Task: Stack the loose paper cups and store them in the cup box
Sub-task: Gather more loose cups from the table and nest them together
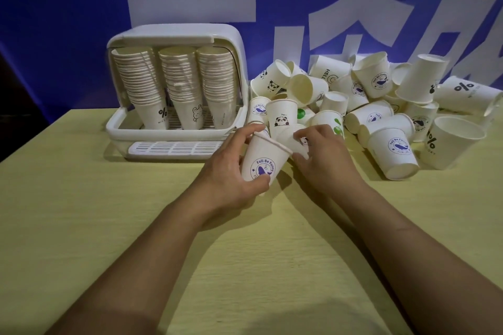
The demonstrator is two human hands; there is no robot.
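My left hand (226, 171) grips a white paper cup with a purple whale logo (262, 162), tilted with its rim up and to the right, just above the table. My right hand (324, 160) holds a second cup (292, 139), partly hidden, whose base points into the mouth of the first. A heap of loose paper cups (381, 106) lies to the right. The white cup box (177, 84) stands open at the back left, with three tall stacks of cups inside it.
The yellow-green table (109, 212) stretches toward me. A white slotted tray (174, 148) juts from the box's front. A blue wall with large white characters (272, 8) stands right behind the box and the heap.
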